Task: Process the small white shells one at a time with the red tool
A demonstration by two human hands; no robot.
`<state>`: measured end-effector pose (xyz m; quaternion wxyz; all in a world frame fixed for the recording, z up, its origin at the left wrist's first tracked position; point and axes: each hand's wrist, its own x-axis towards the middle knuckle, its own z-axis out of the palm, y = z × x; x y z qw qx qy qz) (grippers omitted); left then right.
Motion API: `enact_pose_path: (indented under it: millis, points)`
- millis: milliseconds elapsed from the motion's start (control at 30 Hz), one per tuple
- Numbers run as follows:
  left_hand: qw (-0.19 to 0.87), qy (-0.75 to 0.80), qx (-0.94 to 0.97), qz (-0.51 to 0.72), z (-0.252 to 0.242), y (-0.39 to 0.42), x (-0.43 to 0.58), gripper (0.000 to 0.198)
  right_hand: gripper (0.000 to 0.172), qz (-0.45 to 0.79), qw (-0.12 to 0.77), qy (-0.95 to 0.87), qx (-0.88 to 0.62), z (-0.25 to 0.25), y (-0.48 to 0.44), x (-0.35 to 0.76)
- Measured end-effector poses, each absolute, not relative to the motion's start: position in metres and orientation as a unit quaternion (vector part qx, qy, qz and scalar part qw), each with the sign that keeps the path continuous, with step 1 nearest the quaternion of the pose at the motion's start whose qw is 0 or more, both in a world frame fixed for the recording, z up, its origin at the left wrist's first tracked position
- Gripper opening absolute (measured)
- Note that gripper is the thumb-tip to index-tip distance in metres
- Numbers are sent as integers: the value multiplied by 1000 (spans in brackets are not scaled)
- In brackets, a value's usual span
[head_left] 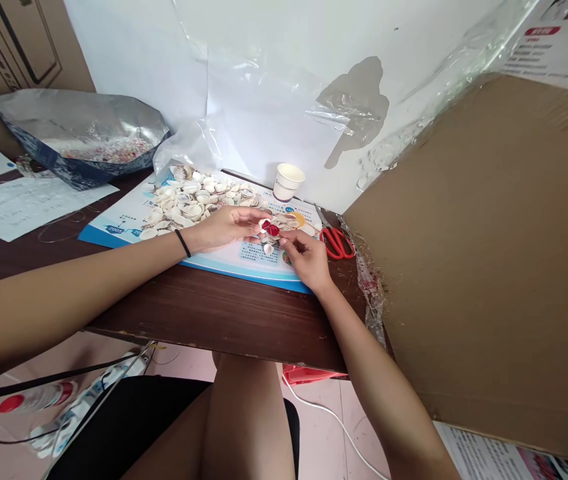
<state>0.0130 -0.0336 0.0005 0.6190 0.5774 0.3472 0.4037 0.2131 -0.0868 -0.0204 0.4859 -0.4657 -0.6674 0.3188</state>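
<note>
My left hand (224,228) and my right hand (304,259) meet over a printed blue-edged sheet (244,263) on a dark wooden table (214,310). Between their fingertips is a small white shell piece with a red patch (270,230), pinched by both hands. A heap of white seashells (194,202) lies on the sheet just beyond my left hand. More shells lie under my right fingers, partly hidden. A black band (183,243) circles my left wrist.
A white paper cup (288,182) stands at the sheet's far edge, and red-handled scissors (337,241) lie to its right. A silver foil bag (79,137) holding small colourful bits sits at back left. A large cardboard sheet (484,253) rises at right. A power strip (84,407) lies on the floor.
</note>
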Motion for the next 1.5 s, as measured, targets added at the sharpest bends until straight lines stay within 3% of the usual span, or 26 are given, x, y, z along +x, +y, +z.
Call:
enact_pose_path:
  millis: [100, 300, 667, 1267, 1500]
  points:
    - [602, 347, 593, 406, 2, -34, 13, 37, 22, 319, 476, -667, -476, -20, -88, 210]
    - [590, 328, 642, 363, 1, -35, 13, 33, 10, 200, 469, -699, -500, -18, -89, 205]
    - [565, 297, 691, 339, -4, -32, 8, 35, 8, 210, 476, -676, -522, -17, -92, 202]
    - [588, 278, 693, 312, -10, -30, 7, 44, 21, 248, 455, -675, -525, -17, -91, 201]
    - [542, 279, 715, 343, -13, -31, 11, 40, 24, 269, 475, -663, -513, -13, -91, 202]
